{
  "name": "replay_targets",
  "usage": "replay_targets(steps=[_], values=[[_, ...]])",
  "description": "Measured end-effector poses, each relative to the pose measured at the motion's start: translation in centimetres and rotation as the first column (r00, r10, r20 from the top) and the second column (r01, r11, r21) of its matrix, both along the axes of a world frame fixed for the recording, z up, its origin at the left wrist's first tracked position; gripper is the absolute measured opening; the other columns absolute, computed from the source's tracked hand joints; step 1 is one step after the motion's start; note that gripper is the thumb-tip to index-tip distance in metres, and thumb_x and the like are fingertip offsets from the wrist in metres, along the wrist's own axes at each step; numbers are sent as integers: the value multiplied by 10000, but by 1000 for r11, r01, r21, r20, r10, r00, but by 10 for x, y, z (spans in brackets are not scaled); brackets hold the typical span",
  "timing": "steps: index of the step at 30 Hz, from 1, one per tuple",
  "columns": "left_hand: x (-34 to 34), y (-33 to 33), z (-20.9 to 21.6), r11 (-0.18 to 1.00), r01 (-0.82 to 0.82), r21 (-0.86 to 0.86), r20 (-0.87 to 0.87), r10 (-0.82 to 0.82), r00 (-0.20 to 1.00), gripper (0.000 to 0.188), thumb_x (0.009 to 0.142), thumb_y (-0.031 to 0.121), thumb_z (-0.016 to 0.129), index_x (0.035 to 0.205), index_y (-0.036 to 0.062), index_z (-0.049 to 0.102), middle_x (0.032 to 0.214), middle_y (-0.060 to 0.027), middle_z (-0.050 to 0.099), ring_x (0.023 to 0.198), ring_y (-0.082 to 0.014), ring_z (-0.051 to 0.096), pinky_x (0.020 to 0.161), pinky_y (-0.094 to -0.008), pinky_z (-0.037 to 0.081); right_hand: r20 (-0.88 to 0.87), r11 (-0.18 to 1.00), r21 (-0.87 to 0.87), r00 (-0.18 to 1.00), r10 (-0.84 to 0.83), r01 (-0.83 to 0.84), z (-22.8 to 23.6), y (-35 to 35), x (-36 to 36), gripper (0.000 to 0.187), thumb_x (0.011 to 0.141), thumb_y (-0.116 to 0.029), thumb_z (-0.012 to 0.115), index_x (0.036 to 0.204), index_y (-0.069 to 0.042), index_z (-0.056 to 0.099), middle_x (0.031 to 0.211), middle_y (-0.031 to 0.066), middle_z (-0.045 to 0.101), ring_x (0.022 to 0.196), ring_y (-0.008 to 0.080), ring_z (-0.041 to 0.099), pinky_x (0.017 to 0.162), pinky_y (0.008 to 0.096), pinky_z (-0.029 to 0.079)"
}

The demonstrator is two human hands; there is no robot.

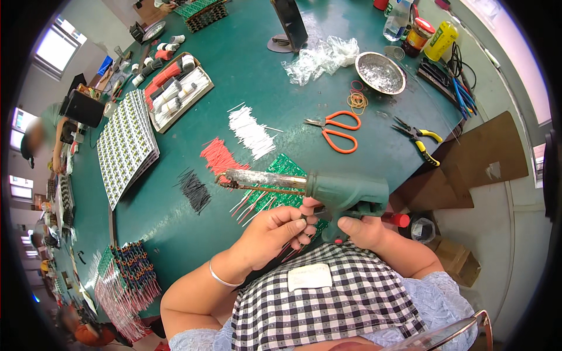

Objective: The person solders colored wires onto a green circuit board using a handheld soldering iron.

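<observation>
My right hand [364,231] is wrapped round the handle of a green soldering gun [350,190], whose long metal barrel points left across the table. Beneath that barrel my left hand [274,233] is closed in a pinch near the gun's handle; what its fingers hold is too small to make out. Partly hidden behind the gun lies a green circuit board [287,166], with red and white wires sticking out from its left side. Cut wires lie beyond in three piles: black [194,192], red [220,157] and white [252,132].
Orange-handled scissors [339,132], yellow-black pliers [422,141] and a metal bowl [380,73] are on the right. A plastic bag [325,59] and a phone [289,24] stand farther back. At left are a board stack [127,146], a tray [182,96] and wired boards [132,269].
</observation>
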State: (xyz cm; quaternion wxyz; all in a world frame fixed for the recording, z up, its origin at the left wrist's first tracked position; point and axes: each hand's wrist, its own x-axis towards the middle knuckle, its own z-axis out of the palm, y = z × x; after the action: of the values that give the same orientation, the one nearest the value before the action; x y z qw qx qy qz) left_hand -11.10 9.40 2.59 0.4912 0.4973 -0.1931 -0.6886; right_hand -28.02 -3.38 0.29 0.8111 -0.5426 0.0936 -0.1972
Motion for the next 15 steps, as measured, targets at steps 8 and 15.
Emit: replay_targets(steps=[8, 15], values=[[6, -6, -6, 997, -53, 47, -40, 55, 998, 133, 921, 110, 567, 1002, 9, 600, 923, -86, 658, 727, -129, 657, 540, -200, 493, -31, 998, -46, 999, -32, 31, -10, -3, 2, 607, 873, -353, 617, 1304, 31, 430, 1221, 172, 561, 1096, 271, 568, 960, 429, 439], [10, -11, -4, 996, -6, 85, -52, 11, 999, 161, 923, 120, 570, 1010, -6, 619, 932, -81, 663, 652, -98, 625, 496, -173, 456, -143, 996, 91, 990, 22, -9, -6, -5, 5, 614, 869, -348, 619, 1310, 32, 424, 1231, 198, 543, 1115, 279, 556, 959, 419, 450]])
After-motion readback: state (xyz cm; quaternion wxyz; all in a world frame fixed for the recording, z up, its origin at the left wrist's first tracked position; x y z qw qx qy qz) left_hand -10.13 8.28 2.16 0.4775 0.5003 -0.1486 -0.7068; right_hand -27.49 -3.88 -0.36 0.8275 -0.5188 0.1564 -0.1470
